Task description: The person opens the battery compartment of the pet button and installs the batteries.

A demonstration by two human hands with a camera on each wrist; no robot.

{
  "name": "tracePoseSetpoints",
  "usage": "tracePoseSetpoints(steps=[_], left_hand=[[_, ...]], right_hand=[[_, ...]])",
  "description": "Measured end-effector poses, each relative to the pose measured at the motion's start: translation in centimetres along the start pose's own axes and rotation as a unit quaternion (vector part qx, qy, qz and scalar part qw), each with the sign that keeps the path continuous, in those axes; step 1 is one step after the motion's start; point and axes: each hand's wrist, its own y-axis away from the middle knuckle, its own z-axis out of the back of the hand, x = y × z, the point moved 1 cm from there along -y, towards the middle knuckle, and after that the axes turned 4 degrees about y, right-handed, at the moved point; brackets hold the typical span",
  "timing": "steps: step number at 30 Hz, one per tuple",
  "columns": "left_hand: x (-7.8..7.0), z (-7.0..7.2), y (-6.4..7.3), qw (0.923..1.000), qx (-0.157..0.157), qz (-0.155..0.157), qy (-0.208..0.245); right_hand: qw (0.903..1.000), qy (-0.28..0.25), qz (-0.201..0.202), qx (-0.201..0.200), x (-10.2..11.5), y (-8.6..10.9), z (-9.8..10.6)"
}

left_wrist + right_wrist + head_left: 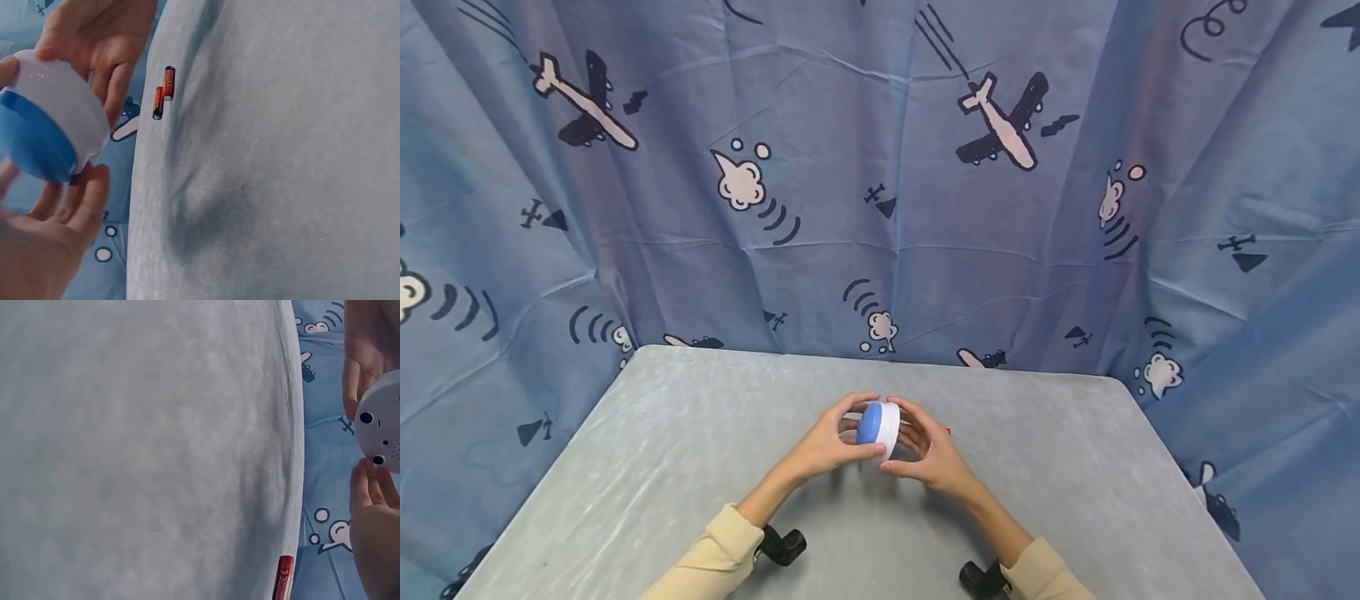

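Observation:
Both hands hold a round white device with a blue dome (pixel 871 425) above the table, tilted so that the dome faces left. My left hand (pixel 829 443) grips its blue side, thumb at the front and fingers behind. From the other side my right hand (pixel 938 460) holds the white base, with thumb and fingers spread round its rim. The right wrist view shows the white underside (pixel 379 434), which has dark round feet and small holes. Two red and black batteries, a farther one (pixel 169 83) and a nearer one (pixel 158 103), lie side by side on the table.
A pale grey cloth covers the table (pixel 700 467). Blue curtains (pixel 820 167) printed with planes and clouds hang behind it and at both sides. Black wrist mounts (pixel 782 546) sit at the cuffs of the cream sleeves (pixel 715 550).

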Motion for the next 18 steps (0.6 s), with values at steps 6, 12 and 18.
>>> tracePoseSetpoints(steps=[6,12,18], left_hand=[[-0.23,-0.13,-0.15,0.9993,0.030,-0.018,-0.013],[-0.12,-0.08,-0.05,0.9989,0.038,-0.014,0.024],[0.12,0.32,0.10,0.9977,0.056,-0.007,0.038]], right_hand=[[0.9999,-0.013,0.004,0.003,-0.28,0.10,0.36],[0.9985,-0.046,-0.025,0.014,-0.43,0.31,0.39],[0.9997,-0.005,-0.025,0.006,-0.57,0.52,0.67]])
